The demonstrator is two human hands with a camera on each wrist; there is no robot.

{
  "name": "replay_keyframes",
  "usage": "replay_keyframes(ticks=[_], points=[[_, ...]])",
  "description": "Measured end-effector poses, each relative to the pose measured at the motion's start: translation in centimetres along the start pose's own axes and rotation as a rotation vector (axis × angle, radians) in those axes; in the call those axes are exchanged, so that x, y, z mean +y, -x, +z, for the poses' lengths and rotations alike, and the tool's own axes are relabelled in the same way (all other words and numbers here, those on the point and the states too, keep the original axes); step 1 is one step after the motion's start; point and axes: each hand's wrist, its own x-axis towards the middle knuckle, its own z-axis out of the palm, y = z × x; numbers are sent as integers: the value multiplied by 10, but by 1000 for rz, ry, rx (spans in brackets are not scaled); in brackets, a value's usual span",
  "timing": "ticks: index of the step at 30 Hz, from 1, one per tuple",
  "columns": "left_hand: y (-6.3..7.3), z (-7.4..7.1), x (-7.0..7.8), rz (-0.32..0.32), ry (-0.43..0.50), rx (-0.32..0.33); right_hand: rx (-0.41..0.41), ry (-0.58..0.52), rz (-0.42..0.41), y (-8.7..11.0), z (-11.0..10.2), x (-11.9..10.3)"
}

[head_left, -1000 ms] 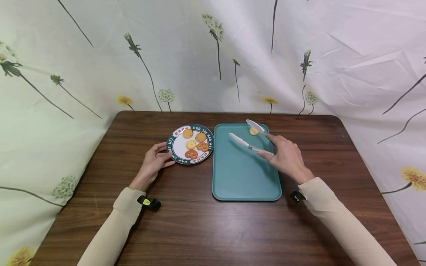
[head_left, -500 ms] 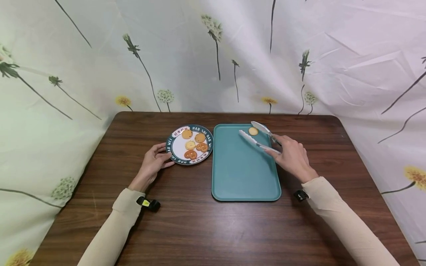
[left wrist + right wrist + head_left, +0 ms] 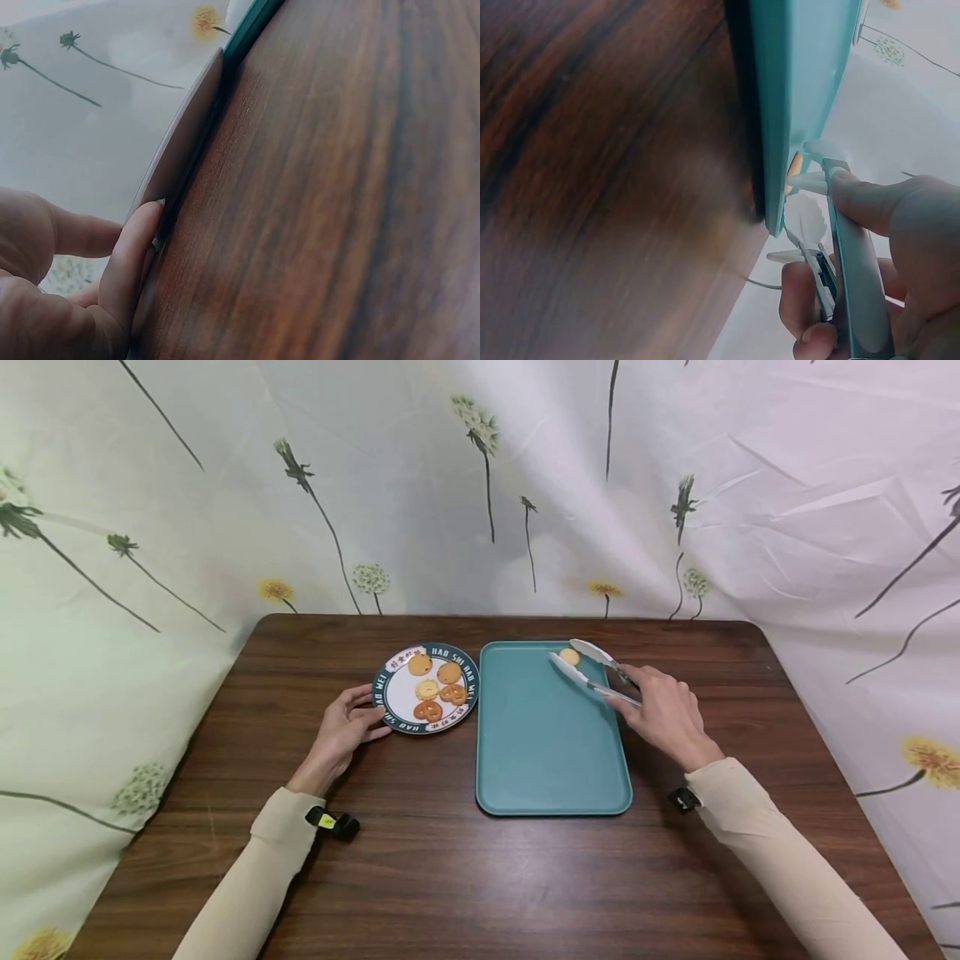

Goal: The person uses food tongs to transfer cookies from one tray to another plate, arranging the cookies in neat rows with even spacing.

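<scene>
In the head view, my left hand (image 3: pixel 341 731) holds the left rim of a round plate (image 3: pixel 403 697) with a dark green lettered border, thumb at the edge. On the plate lie two round cookies (image 3: pixel 449 673), a scalloped cookie (image 3: pixel 427 691) and two pretzel-shaped cookies (image 3: pixel 428 711). My right hand (image 3: pixel 663 714) grips metal tongs (image 3: pixel 572 671) over the teal tray (image 3: pixel 551 752). The tongs' tips stand apart on either side of a pale round cookie (image 3: pixel 569 657) near the tray's far edge. In the right wrist view, the thumb presses along one tong arm (image 3: pixel 859 277).
The plate stands right beside the tray's left edge on a dark wooden table (image 3: pixel 420 860). Behind the table's far edge hangs a white cloth (image 3: pixel 420 485) printed with dandelions. Cameras are strapped to both wrists.
The tongs have shifted right, then their arms have come closer together around the pale cookie on the tray. The left hand stays at the plate's rim.
</scene>
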Motion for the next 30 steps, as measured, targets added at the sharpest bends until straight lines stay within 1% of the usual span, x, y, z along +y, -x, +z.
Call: replay_keyframes(ticks=[12, 21, 30], points=[[0, -1, 0, -6, 4, -7, -32, 26, 5, -1, -5, 1], [1, 0, 2, 5, -7, -9, -28, 27, -1, -1, -5, 1], [1, -1, 2, 2, -6, -12, -31, 12, -3, -1, -6, 1]])
